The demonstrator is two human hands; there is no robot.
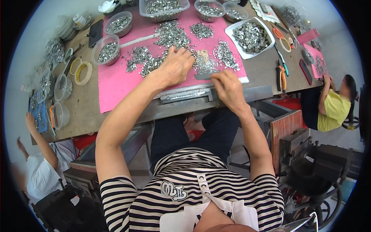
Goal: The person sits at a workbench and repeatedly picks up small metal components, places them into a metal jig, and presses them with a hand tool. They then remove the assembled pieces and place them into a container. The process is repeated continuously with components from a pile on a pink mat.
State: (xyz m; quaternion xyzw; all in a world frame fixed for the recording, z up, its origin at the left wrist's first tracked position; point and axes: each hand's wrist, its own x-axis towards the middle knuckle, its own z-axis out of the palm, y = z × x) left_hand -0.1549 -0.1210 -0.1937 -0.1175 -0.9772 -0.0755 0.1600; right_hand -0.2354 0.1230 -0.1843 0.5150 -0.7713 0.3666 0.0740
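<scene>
My left hand (pixel 177 66) is curled with its fingertips down at the heap of small silvery metal pieces (pixel 171 34) on the pink ribbed mat (pixel 112 83). Whatever its fingers hold, if anything, is hidden. Nearer the mat's front edge, my right hand (pixel 230 91) pinches the right end of a flat grey strip (pixel 202 77). Just beyond that strip lies a small patch of thin clear-looking and silvery slivers (pixel 207 66), with a tan patch (pixel 201 55) behind it. Other piles of metal pieces (pixel 225 55) flank both hands.
Clear tubs of metal pieces (pixel 106 49) and a white tray (pixel 268 43) surround the mat. A metal bar fixture (pixel 185 96) lines the table's front edge. Pliers (pixel 281 77) lie right; tape rolls (pixel 83 73) lie left. Other people sit at both sides, one in a yellow top (pixel 334 110).
</scene>
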